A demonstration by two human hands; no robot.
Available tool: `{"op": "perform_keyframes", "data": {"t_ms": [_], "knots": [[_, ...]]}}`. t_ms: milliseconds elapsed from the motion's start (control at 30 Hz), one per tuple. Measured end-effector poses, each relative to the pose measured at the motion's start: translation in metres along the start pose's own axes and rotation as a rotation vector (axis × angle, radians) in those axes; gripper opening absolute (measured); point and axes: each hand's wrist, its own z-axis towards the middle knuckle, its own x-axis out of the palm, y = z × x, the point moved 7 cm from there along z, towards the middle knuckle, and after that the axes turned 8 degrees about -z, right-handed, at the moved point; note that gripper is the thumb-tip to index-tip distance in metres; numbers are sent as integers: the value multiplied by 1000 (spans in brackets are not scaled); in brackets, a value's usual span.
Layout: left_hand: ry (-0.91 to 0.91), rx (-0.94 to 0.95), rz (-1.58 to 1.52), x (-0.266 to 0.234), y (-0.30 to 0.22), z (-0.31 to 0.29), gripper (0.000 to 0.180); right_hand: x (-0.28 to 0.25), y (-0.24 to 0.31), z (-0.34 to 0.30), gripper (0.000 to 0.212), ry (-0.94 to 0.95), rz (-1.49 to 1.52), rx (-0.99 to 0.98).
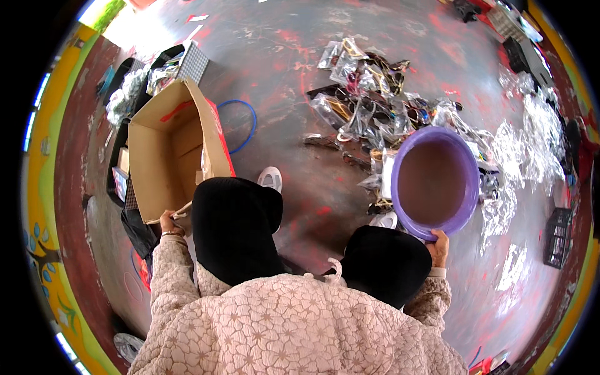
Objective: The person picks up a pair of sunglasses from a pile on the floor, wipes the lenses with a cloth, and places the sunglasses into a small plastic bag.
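At my left, an open cardboard box [150, 181] leans with its bare brown inside facing up, and red shows along its right side. My left hand [170, 223] is closed on the box's near edge, by a flap. To the right, my right hand [439, 249] grips the near rim of a round purple basin [473, 181], thumb and fingers at the edge. The basin's inside looks flat brown; whether that is its bottom or liquid, I cannot tell. Against the basin's far left side lies a pile of sunglasses [375, 94], many in clear plastic bags.
Black crates [165, 57] with bagged goods stand beyond and beside the box. A blue hoop [255, 125] lies right of it. Crumpled clear plastic [531, 131] spreads along the right, near a dark crate [556, 237]. My white shoes [270, 179] rest on the grey, red-stained floor.
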Motion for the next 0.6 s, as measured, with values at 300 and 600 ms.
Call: {"op": "perform_keyframes", "data": {"t_ms": [300,600], "knots": [[14,166,-5,-113,-48,-17,13,214,-34,29,28,298,-107,109],[-124,246,55,-143,-75,-12,7,379,-125,65,37,565,-284,186]]}}
